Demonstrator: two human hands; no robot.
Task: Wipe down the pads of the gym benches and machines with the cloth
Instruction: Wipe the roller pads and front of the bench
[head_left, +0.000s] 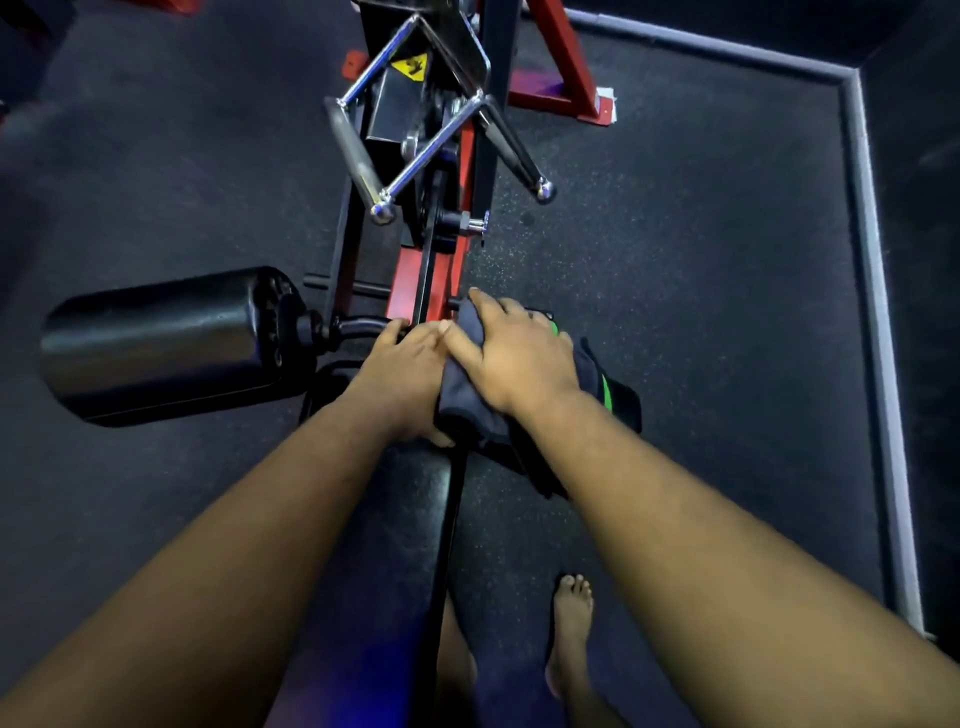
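Note:
A dark cloth with a green stripe (592, 379) is draped over the right roller pad of the machine, which it almost fully hides. My right hand (514, 358) lies on top of the cloth, fingers curled over it toward the machine's centre post. My left hand (410, 374) sits right beside it at the inner end of that pad, thumb against the cloth's lower edge; what its fingers hold is hidden. The left roller pad (161, 345), black and shiny, sticks out bare to the left. The long black seat pad (395, 545) runs toward me between my forearms.
A chrome V-shaped cable handle (415, 130) hangs above the red and black machine frame (447, 270). Dark rubber flooring surrounds the machine. A grey floor border (878, 312) runs along the right. My bare foot (571, 629) stands right of the seat pad.

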